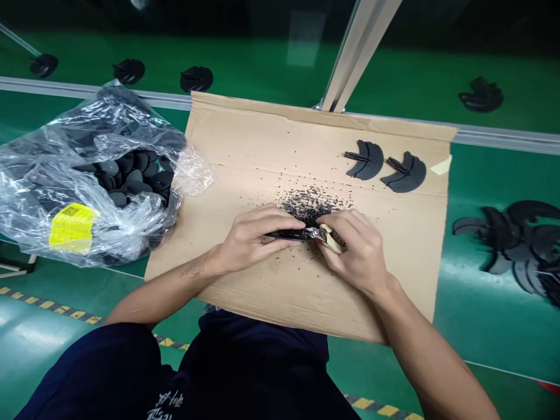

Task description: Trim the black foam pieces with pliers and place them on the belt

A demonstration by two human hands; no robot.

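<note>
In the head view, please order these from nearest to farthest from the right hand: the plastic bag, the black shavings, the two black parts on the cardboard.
1. black shavings, just beyond the right hand.
2. two black parts, upper right of the cardboard.
3. plastic bag, far to the left.

Left hand point(249, 240) and right hand point(359, 252) meet at centre, each curled closed.
</note>
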